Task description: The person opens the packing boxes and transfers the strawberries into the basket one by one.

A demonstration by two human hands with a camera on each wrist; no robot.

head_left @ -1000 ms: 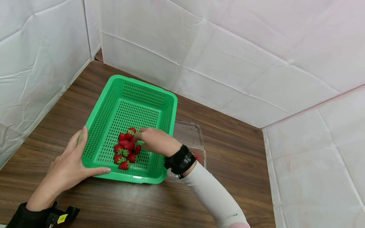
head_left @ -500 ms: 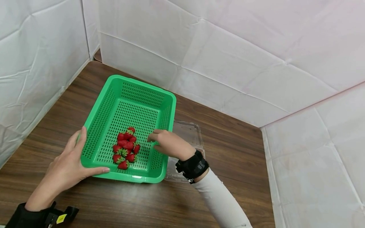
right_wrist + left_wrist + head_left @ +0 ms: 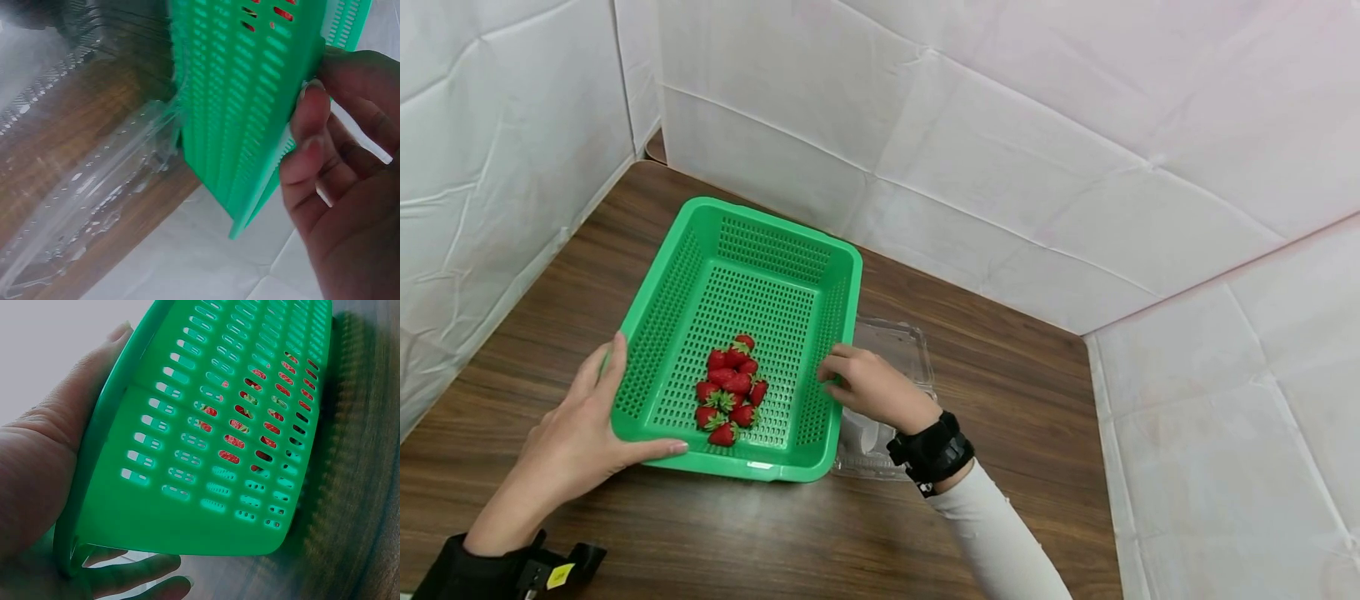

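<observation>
In the head view a green perforated basket [image 3: 752, 292] stands on the table. Several red strawberries [image 3: 730, 387] with green leaves lie in its near half. My left hand [image 3: 576, 437] holds the basket's near left corner, thumb over the front rim and fingers along the left side. The left wrist view shows the thumb [image 3: 75, 394] on the rim and strawberries through the slots. Above the basket's right rim is my right hand [image 3: 880, 387], fingers loosely bent with nothing visible in them. In the right wrist view its fingers [image 3: 306, 156] overlap the rim; contact is unclear.
A clear plastic clamshell box [image 3: 865, 450] lies right of the basket, its lid [image 3: 891, 350] folded back. My right arm partly covers it. White sheet walls [image 3: 985, 167] enclose the wooden table [image 3: 1000, 417] on the back, left and right.
My right hand has moved right, from the strawberries to above the basket's right rim. A strawberry seen earlier in the clamshell is now hidden from view. The left hand stays on the basket.
</observation>
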